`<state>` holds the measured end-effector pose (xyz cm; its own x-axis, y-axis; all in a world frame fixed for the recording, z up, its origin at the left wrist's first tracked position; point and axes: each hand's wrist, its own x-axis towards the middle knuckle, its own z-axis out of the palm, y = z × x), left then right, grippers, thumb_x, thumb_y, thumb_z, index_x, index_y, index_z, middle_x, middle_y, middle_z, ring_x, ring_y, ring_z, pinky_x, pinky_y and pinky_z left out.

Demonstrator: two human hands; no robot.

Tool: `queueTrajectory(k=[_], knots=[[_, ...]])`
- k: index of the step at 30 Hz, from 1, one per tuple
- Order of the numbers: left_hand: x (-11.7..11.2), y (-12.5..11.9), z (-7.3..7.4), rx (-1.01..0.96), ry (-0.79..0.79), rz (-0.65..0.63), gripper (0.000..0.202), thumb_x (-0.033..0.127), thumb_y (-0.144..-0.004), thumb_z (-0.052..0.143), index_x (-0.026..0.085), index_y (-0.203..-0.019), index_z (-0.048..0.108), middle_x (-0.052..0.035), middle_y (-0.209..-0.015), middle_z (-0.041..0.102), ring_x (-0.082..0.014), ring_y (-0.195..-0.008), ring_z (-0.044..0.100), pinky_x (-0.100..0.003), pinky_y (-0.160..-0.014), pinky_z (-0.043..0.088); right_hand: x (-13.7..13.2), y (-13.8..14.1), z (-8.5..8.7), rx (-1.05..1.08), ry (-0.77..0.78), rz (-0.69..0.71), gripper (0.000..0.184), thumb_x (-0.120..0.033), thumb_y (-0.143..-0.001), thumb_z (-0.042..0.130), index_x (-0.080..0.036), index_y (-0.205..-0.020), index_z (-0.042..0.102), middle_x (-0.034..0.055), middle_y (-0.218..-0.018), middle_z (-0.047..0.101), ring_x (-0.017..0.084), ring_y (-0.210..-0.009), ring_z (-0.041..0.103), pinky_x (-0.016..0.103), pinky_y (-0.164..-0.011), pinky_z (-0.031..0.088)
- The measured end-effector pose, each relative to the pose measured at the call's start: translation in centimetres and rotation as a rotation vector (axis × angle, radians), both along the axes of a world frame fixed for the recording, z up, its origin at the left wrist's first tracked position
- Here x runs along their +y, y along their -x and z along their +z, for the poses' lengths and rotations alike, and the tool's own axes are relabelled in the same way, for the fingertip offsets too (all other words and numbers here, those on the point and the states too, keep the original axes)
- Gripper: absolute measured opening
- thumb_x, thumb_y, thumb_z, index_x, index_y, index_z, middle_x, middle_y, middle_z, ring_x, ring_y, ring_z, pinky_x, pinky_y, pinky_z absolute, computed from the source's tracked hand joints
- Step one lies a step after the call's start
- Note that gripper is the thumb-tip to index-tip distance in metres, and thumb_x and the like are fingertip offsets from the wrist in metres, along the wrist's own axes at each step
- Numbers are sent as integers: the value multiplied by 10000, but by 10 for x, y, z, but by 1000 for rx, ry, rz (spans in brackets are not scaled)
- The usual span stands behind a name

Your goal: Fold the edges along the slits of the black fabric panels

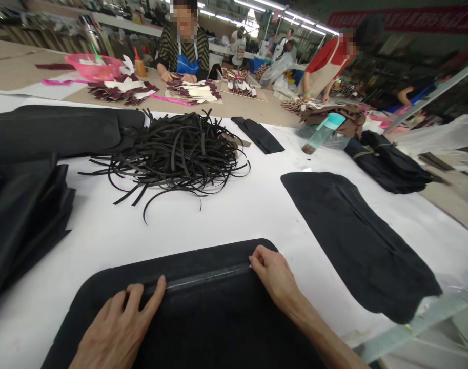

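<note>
A black fabric panel (pixel 203 318) with rounded corners lies on the white table (pixel 257 205) right in front of me. A shiny strip (pixel 206 279) runs across it. My left hand (pixel 118 328) lies flat on the panel, fingers spread, thumb at the strip's left end. My right hand (pixel 274 277) pinches the strip's right end with its fingertips.
A heap of black strips (pixel 176 151) lies mid-table. Stacks of black panels (pixel 22 205) sit at left, another black panel (pixel 357 241) at right, a bottle (pixel 322 133) behind it. A pink bowl (pixel 93 66) and two people working stand at the far table.
</note>
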<state>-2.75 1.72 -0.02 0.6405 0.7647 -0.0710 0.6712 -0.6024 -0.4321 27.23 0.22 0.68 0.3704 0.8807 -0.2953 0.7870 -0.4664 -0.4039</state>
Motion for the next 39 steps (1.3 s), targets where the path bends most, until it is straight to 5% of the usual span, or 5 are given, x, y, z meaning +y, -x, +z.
queueTrajectory(k=[6, 11, 17, 31, 39], knots=[[-2, -17, 15, 65, 38, 53, 709, -30, -765, 429, 314, -1378, 336, -107, -915, 590, -236, -754, 574, -374, -697, 456, -9, -4, -8, -240, -52, 98, 158, -300, -864, 471, -225, -737, 414, -49, -580, 497, 141, -536, 469, 258, -516, 268], [-3, -26, 12, 107, 33, 86, 718, 20, -797, 426, 388, -1390, 255, -109, -890, 588, -257, -734, 584, -382, -654, 442, -12, 24, -6, -497, -272, 396, 195, -73, -845, 433, -197, -912, 568, 52, -872, 594, 199, -746, 536, 300, -619, 372], [-3, -26, 10, 93, -16, 75, 718, 0, -786, 428, 397, -1371, 302, -100, -884, 580, -246, -724, 582, -383, -644, 443, -9, 75, -11, -391, -422, 784, 423, -49, -798, 515, -193, -1195, 539, 68, -1092, 595, 226, -932, 515, 342, -829, 414], [2, -28, 16, 79, 4, 51, 748, -24, -781, 386, 415, -1376, 274, -66, -796, 577, -235, -662, 588, -341, -578, 451, -5, 100, -7, -565, -318, 797, 535, -107, -801, 521, -278, -1302, 450, 86, -1053, 591, 272, -900, 535, 425, -765, 450], [1, -11, 9, 2, 4, 12, 685, -64, -748, 407, 295, -1330, 427, -89, -884, 605, -233, -763, 596, -363, -660, 497, -20, 49, -14, -547, -363, 735, 457, -69, -779, 530, -179, -1223, 535, 82, -1049, 607, 236, -921, 536, 365, -820, 452]])
